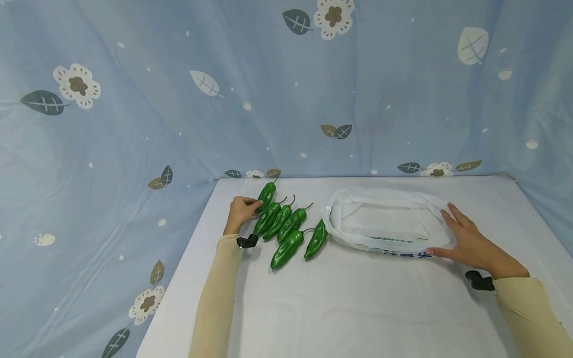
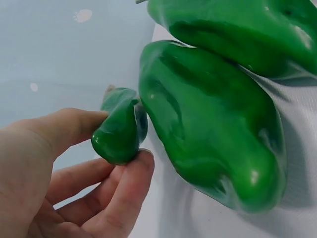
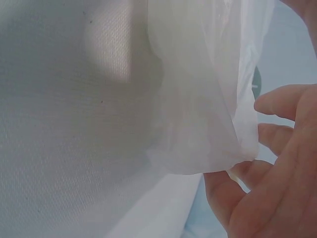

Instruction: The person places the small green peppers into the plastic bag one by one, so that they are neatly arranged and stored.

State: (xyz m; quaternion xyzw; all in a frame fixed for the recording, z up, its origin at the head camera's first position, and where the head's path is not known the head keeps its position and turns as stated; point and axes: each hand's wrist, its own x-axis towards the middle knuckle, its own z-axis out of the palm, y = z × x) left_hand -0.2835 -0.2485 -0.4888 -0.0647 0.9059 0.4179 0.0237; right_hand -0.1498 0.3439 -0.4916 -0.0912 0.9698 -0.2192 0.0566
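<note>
My left hand [image 1: 240,214] pinches the leftmost green pepper [image 1: 267,195] between thumb and fingers. In the left wrist view the held pepper [image 2: 119,131] points its rounded tip at the camera, beside a larger-looking pepper [image 2: 213,129]. Several more glossy green peppers [image 1: 292,224] with thin stems lie to its right. My right hand [image 1: 472,243] is spread against the right end of a white plastic bag [image 1: 358,243], whose mouth is spread wide. In the right wrist view, relaxed fingers [image 3: 280,101] touch the thin bag wall [image 3: 198,99].
One pepper [image 1: 317,241] lies against the bag's left rim, its upper end partly covered by it. A white cloth covers the table [image 1: 340,308]. Behind and to the left hangs a blue patterned curtain [image 1: 268,99].
</note>
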